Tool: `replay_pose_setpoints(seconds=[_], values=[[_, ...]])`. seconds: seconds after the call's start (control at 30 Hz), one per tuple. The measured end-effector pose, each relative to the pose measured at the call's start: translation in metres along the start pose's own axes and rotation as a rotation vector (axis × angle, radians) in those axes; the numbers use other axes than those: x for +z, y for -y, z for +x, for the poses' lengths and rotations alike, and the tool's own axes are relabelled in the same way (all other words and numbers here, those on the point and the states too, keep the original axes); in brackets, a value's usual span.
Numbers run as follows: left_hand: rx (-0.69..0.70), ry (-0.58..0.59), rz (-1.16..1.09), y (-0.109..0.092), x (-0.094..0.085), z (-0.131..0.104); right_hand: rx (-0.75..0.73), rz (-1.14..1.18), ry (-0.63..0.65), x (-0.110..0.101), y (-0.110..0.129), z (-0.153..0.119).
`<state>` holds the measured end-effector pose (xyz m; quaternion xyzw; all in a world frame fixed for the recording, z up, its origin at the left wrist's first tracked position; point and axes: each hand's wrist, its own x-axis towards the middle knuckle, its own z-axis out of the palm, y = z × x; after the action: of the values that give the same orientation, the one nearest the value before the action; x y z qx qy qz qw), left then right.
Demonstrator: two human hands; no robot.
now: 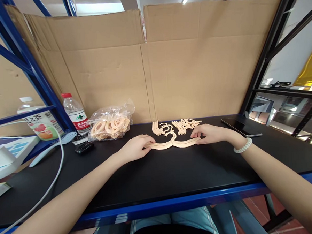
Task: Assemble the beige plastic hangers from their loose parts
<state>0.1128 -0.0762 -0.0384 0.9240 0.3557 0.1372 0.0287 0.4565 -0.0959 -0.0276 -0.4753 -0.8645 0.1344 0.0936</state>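
A pale beige clothes hanger lies on the black tabletop, its curved hook pointing away from me. My left hand is closed on the end of its left arm, thumb and fingers pinching it. At the opposite end, my right hand grips the tip of the right arm between thumb and fingers. Just behind the hook are several loose beige pieces: curved arm pieces in rows, hook-shaped pieces, and a small jumbled pile near my right hand.
A clear plastic bag of beige pieces sits back left, beside a red-capped water bottle. A black car-key-like object and a white cable lie to the left. On the right rests a phone or tablet. Cardboard walls the back.
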Motion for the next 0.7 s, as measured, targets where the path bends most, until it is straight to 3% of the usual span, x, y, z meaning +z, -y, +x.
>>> replay_pose_setpoints(seconds=[0.17,0.7], values=[[-0.014,-0.006,0.019,-0.007,0.0,-0.001,-0.053,0.004,-0.019,0.0,0.001,-0.001],[0.004,0.005,0.086,-0.012,0.0,-0.002,-0.023,0.041,0.006,0.0,0.003,0.0]])
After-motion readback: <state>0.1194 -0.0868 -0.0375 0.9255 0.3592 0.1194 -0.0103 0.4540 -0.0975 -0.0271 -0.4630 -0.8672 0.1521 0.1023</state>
